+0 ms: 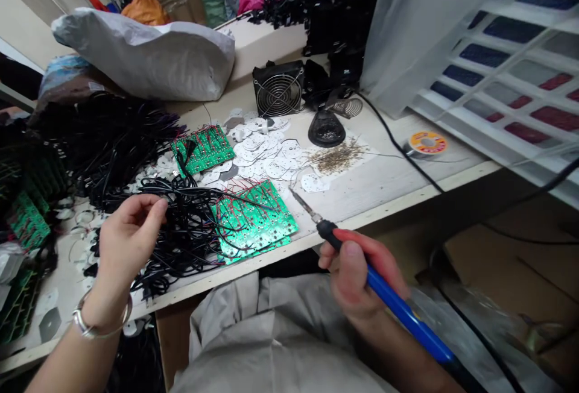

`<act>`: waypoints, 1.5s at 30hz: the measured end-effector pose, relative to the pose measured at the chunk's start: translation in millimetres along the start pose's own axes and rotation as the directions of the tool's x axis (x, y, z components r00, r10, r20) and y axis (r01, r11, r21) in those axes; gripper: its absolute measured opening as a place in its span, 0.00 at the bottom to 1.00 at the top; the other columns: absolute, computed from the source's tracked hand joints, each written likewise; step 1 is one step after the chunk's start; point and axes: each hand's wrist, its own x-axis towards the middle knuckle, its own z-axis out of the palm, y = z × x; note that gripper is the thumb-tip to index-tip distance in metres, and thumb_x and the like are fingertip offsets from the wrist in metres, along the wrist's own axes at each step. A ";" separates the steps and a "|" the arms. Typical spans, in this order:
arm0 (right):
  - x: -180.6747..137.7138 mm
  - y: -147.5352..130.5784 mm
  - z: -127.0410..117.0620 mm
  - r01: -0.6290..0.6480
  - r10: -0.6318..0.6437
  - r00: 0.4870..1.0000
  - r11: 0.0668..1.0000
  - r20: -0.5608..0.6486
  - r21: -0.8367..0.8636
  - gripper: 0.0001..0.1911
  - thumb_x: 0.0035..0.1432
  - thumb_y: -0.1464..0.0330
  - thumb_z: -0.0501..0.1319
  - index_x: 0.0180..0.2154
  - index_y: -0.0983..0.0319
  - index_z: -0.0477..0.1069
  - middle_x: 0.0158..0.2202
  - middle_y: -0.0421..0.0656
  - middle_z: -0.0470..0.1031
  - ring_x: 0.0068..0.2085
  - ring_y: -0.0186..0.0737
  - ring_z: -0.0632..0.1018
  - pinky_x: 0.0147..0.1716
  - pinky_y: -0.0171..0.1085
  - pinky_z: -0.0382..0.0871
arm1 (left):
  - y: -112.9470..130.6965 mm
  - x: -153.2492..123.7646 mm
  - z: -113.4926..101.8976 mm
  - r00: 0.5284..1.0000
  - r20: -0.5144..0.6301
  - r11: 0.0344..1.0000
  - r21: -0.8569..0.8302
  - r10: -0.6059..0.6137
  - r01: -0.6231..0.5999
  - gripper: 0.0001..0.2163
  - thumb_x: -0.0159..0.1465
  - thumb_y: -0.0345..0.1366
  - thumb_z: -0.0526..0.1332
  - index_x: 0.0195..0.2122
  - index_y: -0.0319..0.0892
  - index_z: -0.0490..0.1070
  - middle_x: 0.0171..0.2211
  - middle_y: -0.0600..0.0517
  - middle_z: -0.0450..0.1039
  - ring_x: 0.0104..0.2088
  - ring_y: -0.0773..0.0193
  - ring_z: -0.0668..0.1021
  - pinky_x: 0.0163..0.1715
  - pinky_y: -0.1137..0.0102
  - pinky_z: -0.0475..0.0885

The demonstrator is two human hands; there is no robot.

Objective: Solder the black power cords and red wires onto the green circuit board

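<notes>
My right hand (364,272) grips a soldering iron (393,302) by its blue handle, the bare tip pointing up and left over the bench. Just left of that tip lies a green circuit board (260,221) with red wires and black cables across it; another board edge shows beneath. My left hand (129,236) is pinched closed over a heap of black cables (185,224); whatever sits between thumb and finger is hidden. Further back rests a second green board (205,149) with red wires. Beside it white discs (266,152) are piled.
A solder spool (425,143) sits near the right edge. Behind the discs are a fan (279,90) with a round guard and an iron stand (326,128). Plastic drawers (511,55) stand right. A white sack (154,49) and more cables (99,140) fill the left.
</notes>
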 end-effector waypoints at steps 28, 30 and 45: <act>16.6 -7.6 43.8 0.218 -0.182 0.913 0.974 0.364 -0.060 0.05 0.58 0.71 0.60 0.37 0.57 0.73 0.30 0.40 0.67 0.32 0.37 0.73 0.32 0.37 0.69 | 52.0 -18.9 71.4 0.593 0.372 0.698 -0.308 0.714 -0.646 0.04 0.64 0.27 0.56 0.37 0.41 0.68 0.32 0.51 0.72 0.34 0.67 0.75 0.35 0.73 0.72; 14.8 -10.9 46.1 0.190 -0.166 0.912 0.981 0.374 -0.029 0.05 0.58 0.72 0.60 0.35 0.57 0.72 0.30 0.40 0.66 0.32 0.36 0.72 0.31 0.36 0.69 | 50.6 -21.4 69.9 0.614 0.342 0.703 -0.328 0.712 -0.631 0.04 0.63 0.28 0.58 0.37 0.41 0.69 0.32 0.51 0.73 0.34 0.68 0.75 0.35 0.74 0.73; 8.6 -18.8 60.9 0.117 -0.139 0.917 0.990 0.375 0.081 0.03 0.58 0.72 0.61 0.35 0.57 0.71 0.29 0.37 0.64 0.31 0.32 0.71 0.29 0.32 0.67 | 39.9 -36.4 64.6 0.691 0.165 0.709 -0.227 0.704 -0.668 0.03 0.63 0.28 0.57 0.35 0.42 0.67 0.28 0.51 0.73 0.30 0.66 0.75 0.30 0.72 0.70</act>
